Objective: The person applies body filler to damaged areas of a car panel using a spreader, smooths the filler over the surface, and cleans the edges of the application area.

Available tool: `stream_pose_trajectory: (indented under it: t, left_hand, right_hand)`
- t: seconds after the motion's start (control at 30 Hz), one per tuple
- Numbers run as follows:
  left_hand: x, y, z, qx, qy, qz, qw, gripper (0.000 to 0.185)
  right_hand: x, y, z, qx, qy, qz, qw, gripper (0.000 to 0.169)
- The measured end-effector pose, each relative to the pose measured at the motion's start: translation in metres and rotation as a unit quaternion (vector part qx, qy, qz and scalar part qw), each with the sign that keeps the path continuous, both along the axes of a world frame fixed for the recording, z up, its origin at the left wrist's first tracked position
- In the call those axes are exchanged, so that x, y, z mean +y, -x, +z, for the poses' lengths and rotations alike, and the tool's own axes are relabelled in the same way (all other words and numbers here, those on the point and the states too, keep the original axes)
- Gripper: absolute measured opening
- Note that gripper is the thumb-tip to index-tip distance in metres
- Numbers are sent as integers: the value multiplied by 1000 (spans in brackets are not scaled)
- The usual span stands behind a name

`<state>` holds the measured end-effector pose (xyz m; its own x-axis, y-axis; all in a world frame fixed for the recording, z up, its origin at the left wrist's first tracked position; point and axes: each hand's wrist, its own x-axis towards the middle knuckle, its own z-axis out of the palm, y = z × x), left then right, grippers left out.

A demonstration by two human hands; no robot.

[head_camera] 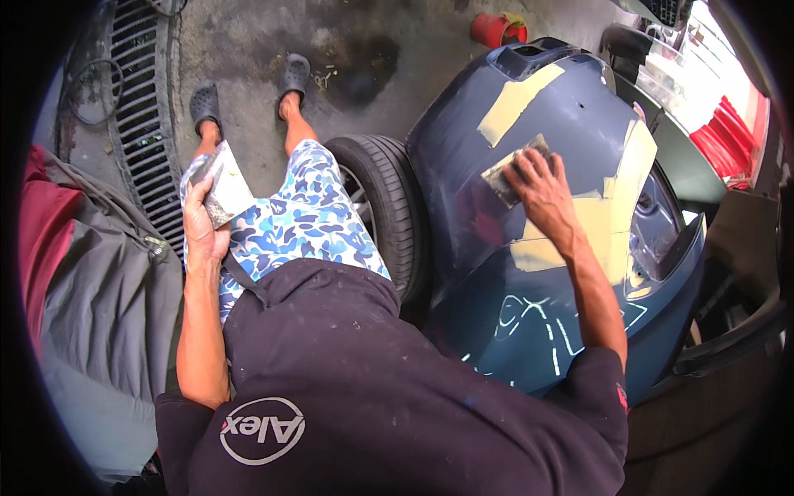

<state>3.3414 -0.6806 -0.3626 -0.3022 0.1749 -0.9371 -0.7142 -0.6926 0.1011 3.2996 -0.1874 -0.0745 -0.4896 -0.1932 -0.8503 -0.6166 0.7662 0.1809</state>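
My left hand [205, 226] grips a flat, pale plate or board [231, 185] with dark smears, held over my lap. I cannot tell its exact material. On the right, my right hand [544, 186] lies on a worn, dusty, flat abrasive pad or sheet [498, 180], pressing it to a dark blue car body panel [456, 146]. Fingers cover part of the pad. Patches of yellowish body filler [521, 102] show on the panel above the hand, and a larger filler patch [595, 226] lies under my wrist. White chalk-like marks [549, 335] run along the lower part.
A car wheel with a black tyre [388, 204] stands between my legs and the panel. A red bucket [487, 31] lies beyond the panel. A floor drain grate [133, 93] runs along the left, beside a grey and red fabric cover [118, 285].
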Motion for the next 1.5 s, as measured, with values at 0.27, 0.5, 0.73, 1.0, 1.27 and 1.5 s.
stream_pose_trajectory:
  t: [0.27, 0.5, 0.73, 1.0, 1.27, 1.5]
  left_hand:
    - [22, -34, -30, -74, -20, 38, 996, 34]
    - [35, -43, -36, -89, -43, 58, 993, 36]
    - [35, -41, -34, -108, -36, 60, 992, 36]
    - [38, -46, -36, -98, -25, 59, 993, 36]
    - [37, -50, -37, -96, -28, 54, 994, 35]
    - [38, -51, -38, -104, -17, 54, 993, 35]
  right_hand:
    - [12, 48, -29, -91, -3, 35, 995, 51]
    - [8, 66, -46, -131, 5, 13, 991, 56]
    - [5, 75, -51, -145, 0, 25, 989, 53]
    - [2, 77, -52, -154, 5, 16, 988, 55]
    - [4, 76, -55, -158, 6, 3, 987, 52]
    - [-4, 86, -54, -175, -7, -11, 985, 53]
